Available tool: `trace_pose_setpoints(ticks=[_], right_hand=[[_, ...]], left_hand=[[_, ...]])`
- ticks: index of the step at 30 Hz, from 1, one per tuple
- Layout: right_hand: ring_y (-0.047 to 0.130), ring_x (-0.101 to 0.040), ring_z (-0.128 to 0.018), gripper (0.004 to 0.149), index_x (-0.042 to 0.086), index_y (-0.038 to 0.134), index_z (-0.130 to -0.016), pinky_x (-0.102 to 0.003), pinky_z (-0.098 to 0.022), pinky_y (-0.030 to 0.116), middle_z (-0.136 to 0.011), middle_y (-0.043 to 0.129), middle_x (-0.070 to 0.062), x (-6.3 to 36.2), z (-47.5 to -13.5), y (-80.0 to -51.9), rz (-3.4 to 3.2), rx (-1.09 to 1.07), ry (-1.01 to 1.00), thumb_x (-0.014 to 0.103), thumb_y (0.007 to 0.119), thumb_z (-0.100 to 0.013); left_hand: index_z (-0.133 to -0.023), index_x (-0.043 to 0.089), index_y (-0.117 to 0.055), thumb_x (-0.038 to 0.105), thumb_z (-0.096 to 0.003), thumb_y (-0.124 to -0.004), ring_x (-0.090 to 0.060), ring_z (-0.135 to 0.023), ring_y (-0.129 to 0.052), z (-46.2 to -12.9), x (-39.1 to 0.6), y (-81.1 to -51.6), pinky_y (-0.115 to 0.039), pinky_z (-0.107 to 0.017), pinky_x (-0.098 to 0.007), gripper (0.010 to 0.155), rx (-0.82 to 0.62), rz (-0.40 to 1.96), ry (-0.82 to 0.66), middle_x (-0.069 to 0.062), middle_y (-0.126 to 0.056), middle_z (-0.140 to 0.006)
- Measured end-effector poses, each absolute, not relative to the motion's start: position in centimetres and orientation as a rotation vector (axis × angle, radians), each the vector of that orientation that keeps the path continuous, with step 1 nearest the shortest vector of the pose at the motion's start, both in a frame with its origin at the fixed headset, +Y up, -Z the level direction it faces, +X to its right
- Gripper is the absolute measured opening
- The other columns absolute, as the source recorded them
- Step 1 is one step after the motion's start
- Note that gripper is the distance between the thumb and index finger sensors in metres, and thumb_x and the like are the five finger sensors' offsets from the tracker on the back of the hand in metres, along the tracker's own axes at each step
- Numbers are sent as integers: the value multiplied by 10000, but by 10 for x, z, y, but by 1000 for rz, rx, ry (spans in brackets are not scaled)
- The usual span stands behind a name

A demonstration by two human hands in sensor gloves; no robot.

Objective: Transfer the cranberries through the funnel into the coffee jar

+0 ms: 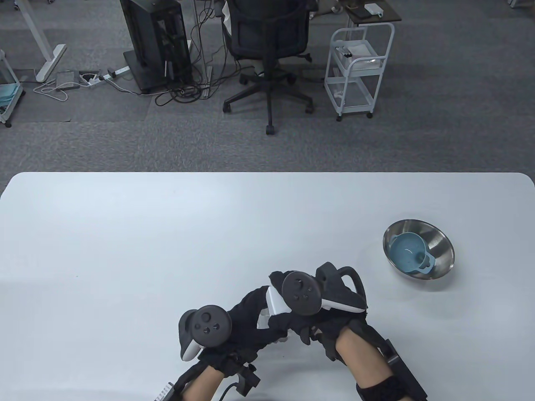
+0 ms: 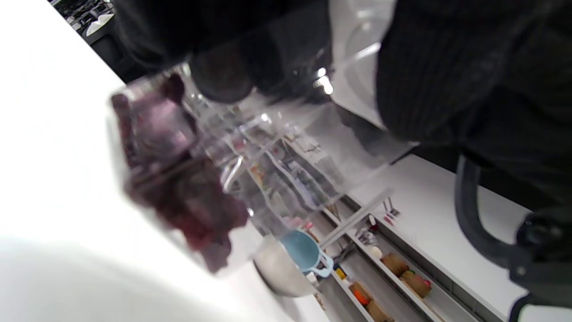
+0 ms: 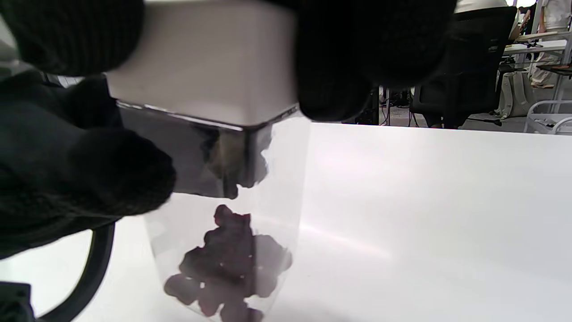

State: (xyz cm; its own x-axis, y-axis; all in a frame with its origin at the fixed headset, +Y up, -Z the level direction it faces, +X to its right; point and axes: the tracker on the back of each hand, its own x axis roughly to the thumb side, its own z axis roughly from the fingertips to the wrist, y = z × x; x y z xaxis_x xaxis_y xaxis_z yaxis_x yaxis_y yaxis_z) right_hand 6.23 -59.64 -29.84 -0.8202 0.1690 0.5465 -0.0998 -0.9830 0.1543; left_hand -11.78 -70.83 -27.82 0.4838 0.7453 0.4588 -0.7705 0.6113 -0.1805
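A clear square coffee jar (image 3: 232,214) with a white lid (image 3: 201,58) holds dark red cranberries (image 3: 228,268) at its bottom. My left hand (image 1: 250,309) grips the jar's body; its fingers (image 3: 89,179) wrap the side. My right hand (image 1: 317,326) grips the lid from above, with fingers (image 3: 330,58) on its edges. In the left wrist view the jar (image 2: 268,156) looks tilted, with the cranberries (image 2: 178,197) at its low end. A blue funnel (image 1: 411,252) lies in a steel bowl (image 1: 439,242) at the right, apart from both hands. In the table view the jar is mostly hidden by my hands.
The bowl and funnel also show in the left wrist view, bowl (image 2: 277,273) and funnel (image 2: 304,250). The white table (image 1: 167,250) extends left and back. An office chair (image 1: 267,50) and a white cart (image 1: 359,62) stand beyond the far edge.
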Motion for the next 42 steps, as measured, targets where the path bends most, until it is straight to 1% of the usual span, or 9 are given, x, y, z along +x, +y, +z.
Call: trace_pose_setpoints(ticks=[3, 6, 12, 21, 25, 35, 37, 38, 42], right_hand=[[940, -338, -608, 892, 120, 533, -1049, -403, -435, 804, -1050, 679, -178, 63, -301, -596, 2869, 875, 166, 613, 810, -359], [941, -343, -598, 886, 119, 544, -1048, -406, -430, 803, -1045, 686, -186, 63, -305, -597, 2898, 837, 147, 607, 813, -360], [941, -342, -591, 883, 112, 544, -1046, -404, -428, 802, -1040, 688, -191, 69, -317, -601, 2967, 710, 71, 601, 812, -362], [927, -352, -606, 877, 97, 519, -1052, -409, -436, 794, -1051, 656, -208, 73, -340, -616, 3056, 520, -16, 569, 808, -372], [924, -356, -612, 870, 95, 514, -1053, -410, -441, 792, -1054, 648, -214, 73, -352, -628, 3080, 477, 35, 555, 809, -377], [913, -369, -640, 853, 88, 494, -1057, -413, -451, 790, -1072, 620, -230, 68, -368, -658, 3104, 447, 157, 521, 801, -390], [910, -368, -644, 846, 84, 487, -1057, -410, -453, 788, -1074, 612, -236, 67, -370, -662, 3108, 442, 171, 517, 789, -396], [912, -367, -642, 845, 81, 492, -1056, -409, -450, 791, -1072, 617, -236, 67, -370, -661, 3105, 440, 152, 518, 787, -396], [913, -361, -650, 848, 86, 492, -1057, -410, -452, 790, -1073, 619, -232, 64, -371, -660, 3107, 432, 180, 529, 792, -399]], left_hand=[[-1132, 110, -460, 564, -448, -861, -431, -1043, -729, -278, -118, -709, -667, -724, -570, 913, 41, 951, -529, -196, -545, -1158], [-1137, 124, -439, 565, -469, -834, -443, -1066, -686, -279, -122, -709, -649, -734, -581, 893, 56, 961, -516, -191, -507, -1175], [-1140, 133, -435, 566, -487, -813, -444, -1079, -666, -281, -131, -708, -636, -741, -587, 870, 70, 1004, -472, -186, -491, -1184], [-1144, 143, -436, 574, -491, -804, -451, -1086, -653, -282, -132, -708, -630, -743, -594, 865, 67, 1009, -470, -188, -481, -1192], [-1143, 141, -441, 575, -492, -803, -452, -1085, -654, -282, -133, -708, -629, -743, -596, 862, 67, 1011, -468, -192, -483, -1190], [-1141, 143, -447, 576, -493, -802, -454, -1083, -656, -282, -133, -708, -627, -742, -598, 856, 63, 1014, -469, -191, -486, -1189], [-1141, 142, -448, 575, -493, -803, -455, -1083, -656, -282, -133, -708, -627, -742, -598, 856, 61, 1017, -468, -190, -487, -1189], [-1141, 145, -448, 577, -491, -802, -454, -1083, -657, -282, -133, -708, -627, -743, -598, 857, 62, 1016, -468, -189, -488, -1189], [-1141, 143, -450, 576, -491, -804, -454, -1083, -656, -282, -134, -707, -627, -741, -600, 857, 66, 1021, -467, -190, -488, -1189]])
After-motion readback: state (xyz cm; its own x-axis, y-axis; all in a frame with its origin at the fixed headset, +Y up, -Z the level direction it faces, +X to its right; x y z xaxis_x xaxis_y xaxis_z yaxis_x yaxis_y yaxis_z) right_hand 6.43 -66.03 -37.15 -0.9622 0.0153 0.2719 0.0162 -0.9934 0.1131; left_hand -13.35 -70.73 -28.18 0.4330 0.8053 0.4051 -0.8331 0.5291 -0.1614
